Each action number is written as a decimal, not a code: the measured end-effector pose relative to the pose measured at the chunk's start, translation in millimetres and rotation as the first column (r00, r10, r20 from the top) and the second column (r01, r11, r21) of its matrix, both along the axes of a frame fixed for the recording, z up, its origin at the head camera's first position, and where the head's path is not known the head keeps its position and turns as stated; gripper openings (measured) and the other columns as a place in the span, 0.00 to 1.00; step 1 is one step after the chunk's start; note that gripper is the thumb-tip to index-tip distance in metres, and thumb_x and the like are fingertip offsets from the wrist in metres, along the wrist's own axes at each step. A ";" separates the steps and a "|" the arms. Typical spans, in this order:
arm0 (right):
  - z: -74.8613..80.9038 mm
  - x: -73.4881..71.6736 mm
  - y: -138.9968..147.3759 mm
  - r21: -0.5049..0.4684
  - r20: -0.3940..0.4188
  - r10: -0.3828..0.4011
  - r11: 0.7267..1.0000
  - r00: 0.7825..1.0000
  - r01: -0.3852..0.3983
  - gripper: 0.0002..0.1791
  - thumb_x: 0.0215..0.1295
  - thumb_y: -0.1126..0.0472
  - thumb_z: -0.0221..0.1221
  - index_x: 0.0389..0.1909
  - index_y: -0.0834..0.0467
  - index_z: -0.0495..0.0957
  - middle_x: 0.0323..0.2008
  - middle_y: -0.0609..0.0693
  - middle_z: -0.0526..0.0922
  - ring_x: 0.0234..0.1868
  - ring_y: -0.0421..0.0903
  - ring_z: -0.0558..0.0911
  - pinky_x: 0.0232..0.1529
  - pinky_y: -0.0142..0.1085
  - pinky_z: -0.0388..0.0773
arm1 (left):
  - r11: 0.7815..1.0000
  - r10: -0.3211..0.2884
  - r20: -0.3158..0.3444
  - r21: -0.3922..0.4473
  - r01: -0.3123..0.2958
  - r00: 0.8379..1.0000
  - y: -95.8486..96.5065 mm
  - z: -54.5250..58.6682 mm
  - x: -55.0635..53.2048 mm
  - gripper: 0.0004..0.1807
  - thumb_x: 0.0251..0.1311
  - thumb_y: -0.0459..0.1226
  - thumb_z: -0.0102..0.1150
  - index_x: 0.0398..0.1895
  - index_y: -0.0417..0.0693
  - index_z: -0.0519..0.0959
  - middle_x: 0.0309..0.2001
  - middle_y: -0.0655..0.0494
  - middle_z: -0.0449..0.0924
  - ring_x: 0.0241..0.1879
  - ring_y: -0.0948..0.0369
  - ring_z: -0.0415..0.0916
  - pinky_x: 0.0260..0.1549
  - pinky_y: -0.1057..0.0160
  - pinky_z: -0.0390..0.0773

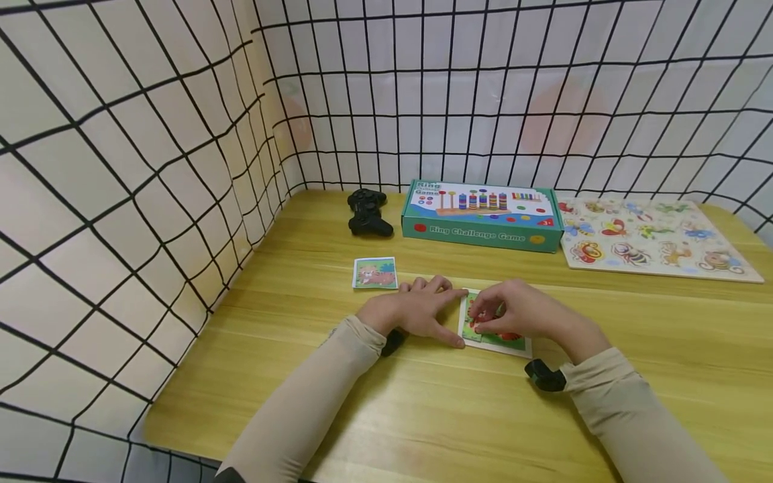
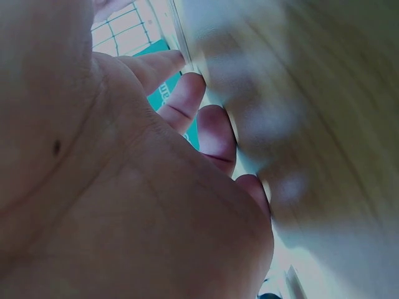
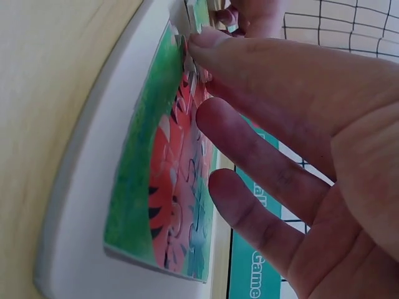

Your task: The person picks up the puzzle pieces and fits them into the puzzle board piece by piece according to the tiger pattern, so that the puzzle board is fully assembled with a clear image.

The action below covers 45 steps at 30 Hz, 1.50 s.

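A small jigsaw puzzle (image 3: 128, 205) with a red striped animal on green lies in a white tray (image 3: 78, 212). My right hand (image 1: 519, 312) is over it, thumb and index finger pinching a puzzle piece (image 3: 192, 62) near the left part of the picture; the other fingers curve loosely above the puzzle. In the right wrist view that piece sits slightly raised at its seam, partly hidden by the thumb. My left hand (image 1: 417, 312) is spread palm down on the table, with the straight index finger and thumb touching the tray's left corners.
A second picture puzzle (image 1: 375, 274) lies left of the hands. Behind stand a black game controller (image 1: 367, 213) and a green Ring Challenge Game box (image 1: 483, 215). A wooden board with insect pictures (image 1: 655, 238) lies at the back right. Black netting (image 1: 395, 94) borders the table.
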State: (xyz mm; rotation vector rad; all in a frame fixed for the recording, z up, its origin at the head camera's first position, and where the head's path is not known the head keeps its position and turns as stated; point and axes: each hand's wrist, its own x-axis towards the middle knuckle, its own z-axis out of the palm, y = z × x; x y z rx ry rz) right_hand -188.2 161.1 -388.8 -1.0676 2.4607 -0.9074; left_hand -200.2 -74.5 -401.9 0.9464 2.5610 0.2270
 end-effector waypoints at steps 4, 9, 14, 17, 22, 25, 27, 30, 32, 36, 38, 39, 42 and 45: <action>0.9 0.2 0.0 0.004 0.002 -0.002 1.000 1.000 0.002 0.04 0.63 0.60 0.70 0.37 0.52 0.86 0.31 0.40 0.84 0.33 0.40 0.82 0.35 0.35 0.80 | 1.000 0.003 0.002 0.003 -0.003 1.000 -0.5 0.1 -0.1 0.54 0.54 0.74 0.55 0.81 0.68 0.49 0.69 0.60 0.54 0.56 0.56 0.57 0.45 0.57 0.58; 1.6 -0.3 0.6 0.025 0.005 -0.009 1.000 1.000 0.009 0.02 0.64 0.60 0.70 0.36 0.52 0.87 0.32 0.39 0.84 0.33 0.39 0.82 0.36 0.35 0.80 | 1.000 0.006 0.008 0.006 -0.006 1.000 -0.6 0.0 -0.1 0.54 0.54 0.74 0.56 0.81 0.68 0.50 0.68 0.60 0.55 0.56 0.56 0.57 0.45 0.57 0.57; 0.7 0.3 1.4 0.025 -0.003 -0.002 1.000 1.000 0.002 0.01 0.64 0.61 0.69 0.34 0.51 0.89 0.32 0.39 0.84 0.33 0.38 0.82 0.37 0.34 0.80 | 1.000 0.006 0.014 0.011 -0.006 1.000 -0.4 -0.1 0.2 0.54 0.54 0.74 0.56 0.81 0.67 0.50 0.68 0.60 0.55 0.55 0.56 0.57 0.45 0.57 0.57; 0.7 1.4 2.0 0.019 -0.005 -0.015 1.000 1.000 0.015 0.01 0.63 0.61 0.69 0.35 0.51 0.89 0.34 0.41 0.84 0.35 0.39 0.82 0.38 0.35 0.80 | 1.000 0.007 0.014 0.012 -0.007 1.000 -0.4 -0.3 -0.2 0.54 0.54 0.74 0.56 0.81 0.67 0.50 0.68 0.60 0.55 0.55 0.56 0.57 0.45 0.56 0.57; -1.0 1.6 3.8 0.040 -0.020 -0.042 0.998 0.999 0.043 0.07 0.60 0.54 0.73 0.36 0.51 0.88 0.34 0.44 0.80 0.33 0.41 0.77 0.34 0.34 0.77 | 1.000 0.005 0.010 0.012 -0.005 1.000 -0.7 -1.2 -1.0 0.54 0.54 0.74 0.56 0.81 0.67 0.50 0.68 0.60 0.55 0.56 0.56 0.57 0.46 0.56 0.58; -3.9 1.2 4.6 0.043 -0.028 -0.029 0.999 0.999 0.030 0.06 0.59 0.55 0.73 0.36 0.50 0.89 0.33 0.44 0.80 0.32 0.42 0.75 0.32 0.34 0.75 | 1.000 0.003 0.008 0.011 -0.003 1.000 -0.7 -1.7 -1.2 0.54 0.54 0.74 0.56 0.81 0.67 0.50 0.68 0.59 0.55 0.56 0.56 0.57 0.46 0.56 0.58; -5.6 1.2 4.9 0.035 -0.028 -0.018 0.999 0.999 0.019 0.05 0.60 0.55 0.73 0.36 0.49 0.89 0.33 0.43 0.80 0.31 0.41 0.75 0.32 0.33 0.75 | 1.000 0.001 0.007 0.008 -0.001 1.000 -0.7 -1.8 -1.3 0.55 0.54 0.74 0.55 0.81 0.67 0.50 0.69 0.59 0.55 0.56 0.56 0.57 0.46 0.56 0.58; -7.5 1.4 5.6 0.036 -0.048 -0.006 0.999 0.999 0.008 0.04 0.61 0.55 0.72 0.36 0.48 0.90 0.33 0.42 0.79 0.31 0.41 0.74 0.31 0.33 0.74 | 1.000 -0.001 0.005 0.005 0.001 1.000 -0.4 -1.2 -1.1 0.54 0.54 0.74 0.55 0.81 0.67 0.49 0.69 0.59 0.54 0.57 0.56 0.57 0.46 0.56 0.58; -8.0 1.1 5.7 0.042 -0.064 -0.004 0.999 0.998 0.007 0.05 0.61 0.54 0.72 0.36 0.48 0.90 0.33 0.41 0.79 0.32 0.41 0.73 0.31 0.33 0.74 | 1.000 -0.001 0.008 0.002 0.001 1.000 -0.8 -0.4 -1.6 0.54 0.54 0.74 0.55 0.81 0.67 0.49 0.69 0.59 0.54 0.57 0.56 0.57 0.46 0.56 0.58; -8.9 1.6 5.2 0.064 -0.080 -0.023 0.998 0.997 0.028 0.05 0.61 0.53 0.72 0.36 0.47 0.90 0.32 0.40 0.78 0.31 0.41 0.74 0.32 0.33 0.74 | 1.000 0.002 0.014 0.001 -0.002 1.000 -1.2 1.0 -1.6 0.54 0.55 0.73 0.55 0.81 0.67 0.49 0.70 0.59 0.54 0.57 0.57 0.57 0.46 0.56 0.58; -9.5 2.5 5.2 0.068 -0.087 -0.026 0.997 0.996 0.032 0.06 0.61 0.53 0.72 0.37 0.48 0.90 0.32 0.39 0.78 0.32 0.41 0.74 0.32 0.34 0.74 | 1.000 0.004 0.013 0.001 -0.004 1.000 -1.3 0.9 -1.3 0.54 0.55 0.73 0.55 0.81 0.67 0.49 0.70 0.59 0.54 0.57 0.56 0.57 0.47 0.56 0.58; -10.0 3.0 5.3 0.068 -0.089 -0.027 0.997 0.996 0.033 0.07 0.60 0.52 0.72 0.37 0.49 0.90 0.32 0.39 0.78 0.32 0.40 0.75 0.33 0.33 0.75 | 1.000 0.004 0.013 0.002 -0.004 1.000 -1.2 0.6 -1.1 0.54 0.55 0.73 0.55 0.81 0.67 0.49 0.70 0.59 0.54 0.57 0.56 0.57 0.47 0.56 0.58; -10.9 5.2 6.0 0.052 -0.090 -0.021 0.998 0.996 0.026 0.11 0.59 0.51 0.73 0.38 0.52 0.90 0.34 0.40 0.80 0.33 0.40 0.75 0.33 0.34 0.76 | 1.000 0.001 0.010 0.004 -0.001 1.000 -1.1 -0.5 -0.6 0.54 0.54 0.74 0.55 0.81 0.67 0.49 0.70 0.59 0.54 0.57 0.56 0.57 0.47 0.56 0.58; -10.6 6.4 6.5 0.032 -0.090 -0.040 0.999 0.995 0.043 0.12 0.58 0.51 0.73 0.39 0.52 0.90 0.34 0.40 0.80 0.33 0.39 0.75 0.33 0.33 0.75 | 1.000 -0.001 0.003 0.002 0.001 1.000 -0.8 0.1 -1.8 0.55 0.54 0.75 0.54 0.81 0.67 0.49 0.70 0.59 0.54 0.56 0.56 0.57 0.46 0.56 0.58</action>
